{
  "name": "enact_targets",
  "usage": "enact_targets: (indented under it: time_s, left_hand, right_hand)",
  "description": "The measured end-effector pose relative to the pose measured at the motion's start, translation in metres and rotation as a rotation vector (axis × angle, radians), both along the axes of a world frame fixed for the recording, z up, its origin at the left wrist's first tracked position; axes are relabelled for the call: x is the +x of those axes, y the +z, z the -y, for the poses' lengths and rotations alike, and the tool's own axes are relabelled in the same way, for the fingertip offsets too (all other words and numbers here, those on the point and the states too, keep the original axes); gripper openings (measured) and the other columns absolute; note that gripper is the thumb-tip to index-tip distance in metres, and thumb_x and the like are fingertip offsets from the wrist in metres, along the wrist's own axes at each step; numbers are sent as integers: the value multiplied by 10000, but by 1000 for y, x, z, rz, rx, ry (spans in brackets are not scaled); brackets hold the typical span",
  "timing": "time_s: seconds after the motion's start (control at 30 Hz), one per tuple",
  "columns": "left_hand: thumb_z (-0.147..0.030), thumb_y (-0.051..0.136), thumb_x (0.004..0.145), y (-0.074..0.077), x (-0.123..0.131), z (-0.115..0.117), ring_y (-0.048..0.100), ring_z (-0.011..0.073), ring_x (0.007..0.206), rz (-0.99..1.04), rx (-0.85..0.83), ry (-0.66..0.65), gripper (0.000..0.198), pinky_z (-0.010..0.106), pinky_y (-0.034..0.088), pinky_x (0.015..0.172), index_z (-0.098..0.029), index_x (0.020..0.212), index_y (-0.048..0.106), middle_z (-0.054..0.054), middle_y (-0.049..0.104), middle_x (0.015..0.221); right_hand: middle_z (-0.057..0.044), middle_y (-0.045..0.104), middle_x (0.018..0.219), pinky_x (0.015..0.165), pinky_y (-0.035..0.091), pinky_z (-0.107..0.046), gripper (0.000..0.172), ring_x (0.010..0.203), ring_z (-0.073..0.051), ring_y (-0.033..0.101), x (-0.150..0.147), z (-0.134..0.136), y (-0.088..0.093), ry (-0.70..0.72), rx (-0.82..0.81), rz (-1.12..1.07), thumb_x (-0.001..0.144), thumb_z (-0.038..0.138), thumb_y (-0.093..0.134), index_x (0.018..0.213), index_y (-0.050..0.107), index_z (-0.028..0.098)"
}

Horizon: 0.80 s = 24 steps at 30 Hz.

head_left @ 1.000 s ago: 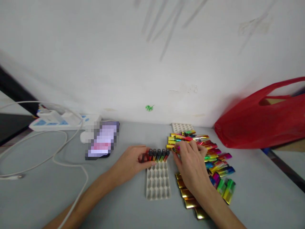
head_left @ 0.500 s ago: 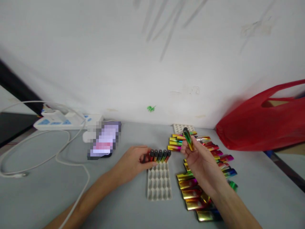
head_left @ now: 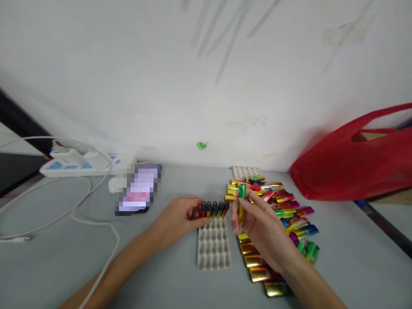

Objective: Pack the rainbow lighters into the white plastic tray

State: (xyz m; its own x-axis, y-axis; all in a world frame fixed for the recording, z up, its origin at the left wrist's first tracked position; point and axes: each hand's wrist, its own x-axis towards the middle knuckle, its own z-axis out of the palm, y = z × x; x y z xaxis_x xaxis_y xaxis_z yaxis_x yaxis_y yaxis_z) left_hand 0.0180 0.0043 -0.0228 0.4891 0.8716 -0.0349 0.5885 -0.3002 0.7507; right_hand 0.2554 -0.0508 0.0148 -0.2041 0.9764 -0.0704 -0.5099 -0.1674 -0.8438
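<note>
Several upright lighters [head_left: 215,209] with black tops and shiny coloured bodies form a row at the far end of a pale tray [head_left: 213,246] with many slots. My left hand [head_left: 185,213] closes round the left end of this row, thumb on the near side and fingers behind. Just right of the row, my right hand [head_left: 257,221] holds a lighter [head_left: 241,204] upright between thumb and fingers, its green end up and its gold part lower. The lighter's lower end is partly hidden by the fingers.
More metallic lighters [head_left: 257,261] lie in a loose pile under and beside my right forearm. Behind them sits another pale tray [head_left: 247,172] against the wall. A red bag [head_left: 350,165] stands right; a phone [head_left: 140,189], power strip [head_left: 86,165] and white cable [head_left: 111,223] lie left.
My right hand has moved left and lower, towards the row, and turned the lighter so its green end points up instead of the black one. My left hand stays at the row.
</note>
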Motion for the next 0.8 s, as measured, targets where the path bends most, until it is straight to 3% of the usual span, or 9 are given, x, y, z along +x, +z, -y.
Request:
enact_targets:
  time_s: [0.13, 0.27, 0.33, 0.4, 0.47, 0.53, 0.6, 0.67, 0.8]
  left_hand:
    - [-525, 788, 942, 1, 0, 0, 489, 162, 630, -5, 15, -3, 418, 273, 312, 594, -216, 745, 586, -68, 490, 663]
    - [-514, 789, 940, 1, 0, 0, 507, 167, 636, -6, 35, 2, 405, 272, 318, 589, -214, 743, 599, -62, 517, 668]
    - [-505, 790, 938, 1, 0, 1, 523, 171, 643, -6, 50, 3, 391, 273, 332, 594, -213, 744, 619, -54, 545, 687]
    - [-465, 811, 918, 1, 1, 3, 562, 182, 691, -6, 81, 16, 330, 281, 369, 629, -209, 772, 664, -31, 599, 771]
    - [-408, 835, 891, 2, 2, 5, 611, 209, 808, -5, 128, 51, 229, 297, 425, 713, -204, 881, 732, 10, 653, 935]
    - [-377, 855, 874, 4, 4, 6, 627, 231, 896, -5, 165, 78, 243, 313, 450, 778, -202, 1018, 767, 40, 660, 1060]
    - [-397, 883, 864, 5, 4, 7, 625, 227, 878, -8, 170, 63, 302, 310, 446, 754, -202, 1067, 772, 35, 661, 1056]
    - [-430, 906, 857, 6, 4, 7, 611, 212, 821, -10, 162, 29, 333, 301, 423, 693, -200, 1061, 776, 23, 664, 1021]
    - [-422, 908, 870, 6, 3, 7, 593, 192, 783, -11, 165, 12, 358, 294, 395, 650, -199, 1117, 775, 32, 675, 1088]
  right_hand:
    - [4, 698, 788, 534, 412, -232, 156, 588, -128, 558, -2, 1, 0, 2, -20, 23, 1011, 332, 768, 998, 660, 219]
    - [47, 528, 582, 619, 455, -264, 197, 604, -155, 547, -2, 2, -1, -9, 4, 10, 1005, 288, 735, 844, 646, 220]
    - [45, 542, 611, 583, 417, -257, 145, 593, -149, 518, -2, 2, -1, -19, -34, 8, 974, 276, 762, 882, 665, 221]
    - [47, 565, 681, 510, 314, -235, 157, 549, -115, 409, 0, 2, 0, -19, -99, -2, 927, 284, 819, 996, 694, 216]
    - [81, 456, 667, 486, 225, -221, 281, 538, -92, 262, 1, 1, 1, 8, -166, -51, 888, 364, 880, 1034, 703, 202]
    - [107, 312, 642, 475, 169, -222, 392, 549, -90, 160, 3, -1, 1, 64, -212, -112, 871, 515, 892, 893, 670, 192]
    - [113, 253, 618, 460, 132, -234, 532, 534, -85, 117, 5, -2, 0, 123, -229, -131, 889, 628, 840, 721, 559, 209]
    - [118, 225, 578, 440, 105, -246, 604, 504, -77, 93, 6, -4, -3, 145, -220, -117, 921, 635, 794, 639, 443, 233]
    - [132, 184, 535, 417, 94, -251, 591, 465, -67, 73, 7, -4, -10, 122, -236, -121, 929, 577, 759, 615, 374, 255]
